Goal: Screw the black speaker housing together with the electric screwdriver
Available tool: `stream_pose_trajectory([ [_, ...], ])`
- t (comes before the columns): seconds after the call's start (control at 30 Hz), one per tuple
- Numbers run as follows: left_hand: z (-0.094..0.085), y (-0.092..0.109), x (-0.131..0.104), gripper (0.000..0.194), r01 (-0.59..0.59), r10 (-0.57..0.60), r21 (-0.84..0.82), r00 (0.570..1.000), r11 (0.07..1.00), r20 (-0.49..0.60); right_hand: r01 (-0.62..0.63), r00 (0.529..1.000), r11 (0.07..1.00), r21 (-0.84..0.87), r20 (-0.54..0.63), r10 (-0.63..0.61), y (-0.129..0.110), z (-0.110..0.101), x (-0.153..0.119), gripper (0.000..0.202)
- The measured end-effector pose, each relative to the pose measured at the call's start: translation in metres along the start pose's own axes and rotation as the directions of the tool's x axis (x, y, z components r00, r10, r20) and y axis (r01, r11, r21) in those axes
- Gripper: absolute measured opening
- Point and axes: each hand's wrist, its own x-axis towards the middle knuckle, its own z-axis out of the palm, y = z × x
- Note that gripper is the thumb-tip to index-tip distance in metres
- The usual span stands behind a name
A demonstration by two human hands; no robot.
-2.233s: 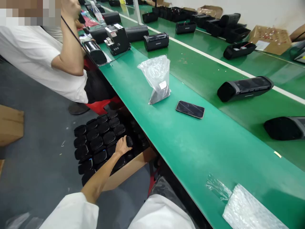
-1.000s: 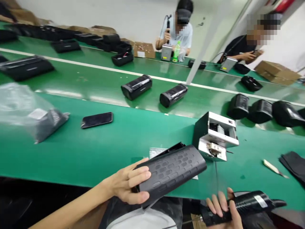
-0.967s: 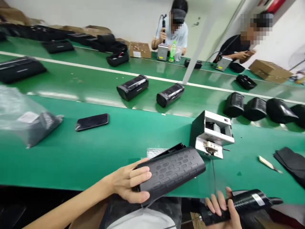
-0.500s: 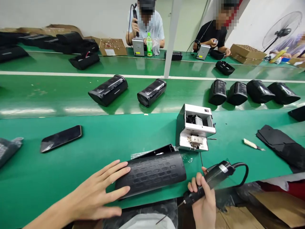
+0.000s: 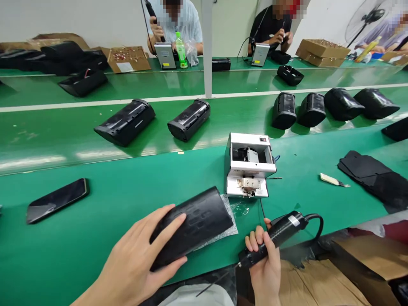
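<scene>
My left hand [image 5: 137, 259] grips the left end of a long black speaker shell [image 5: 193, 225] that lies on a sheet of bubble wrap [image 5: 230, 212] near the front edge of the green bench [image 5: 127, 187]. My right hand [image 5: 264, 263] is closed around a black corded electric screwdriver [image 5: 274, 236], its bit pointing down and left below the bench edge. A white and black screw feeder box [image 5: 248, 163] stands just behind the shell.
A phone [image 5: 57, 199] lies face down at the left. Several black speaker bodies [image 5: 126, 121] sit on the conveyor behind. Black pads [image 5: 372, 176] and a small blade [image 5: 331, 179] lie at the right. Two people work at the far bench. A cardboard box [image 5: 321, 284] sits below the edge.
The shell has rolled over, its patterned side now turned away, and my left hand has closed on its end. My right hand still holds the screwdriver, slightly lower.
</scene>
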Motion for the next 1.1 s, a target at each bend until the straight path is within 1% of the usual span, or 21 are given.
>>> stream_pose_trajectory([
  [0.07,-0.002,0.0,0.0,0.072,0.024,-0.023,0.043,1.0,0.999,-0.012,-0.009,1.0,1.0,0.011,0.005,0.009,0.001,0.001,0.0,0.056],
  [0.17,0.0,0.004,0.002,0.068,-0.006,0.004,0.085,1.0,0.996,0.02,-0.021,1.0,1.0,0.013,0.012,0.021,0.0,0.001,0.0,0.059],
  [0.3,0.003,0.008,0.0,0.066,-0.041,0.037,0.096,0.998,0.995,0.044,-0.031,0.999,0.999,0.017,0.026,0.03,-0.002,0.0,0.0,0.058],
  [0.63,0.004,0.0,0.002,0.073,-0.097,0.089,0.076,0.992,0.992,0.094,-0.025,0.999,0.999,0.032,0.033,0.024,-0.002,0.004,-0.001,0.054],
  [0.77,0.005,-0.002,-0.002,0.074,-0.083,0.076,0.072,0.993,0.994,0.094,-0.018,0.999,0.999,0.039,0.037,0.017,-0.002,0.003,-0.001,0.053],
  [1.0,0.01,0.0,-0.001,0.068,-0.067,0.066,0.008,0.993,0.998,0.101,-0.01,0.999,0.999,0.04,0.049,0.008,-0.002,0.004,0.0,0.047],
  [1.1,0.012,0.0,-0.003,0.074,-0.065,0.063,0.012,0.992,0.998,0.113,-0.007,0.999,0.999,0.041,0.054,0.005,-0.002,0.004,-0.001,0.046],
])
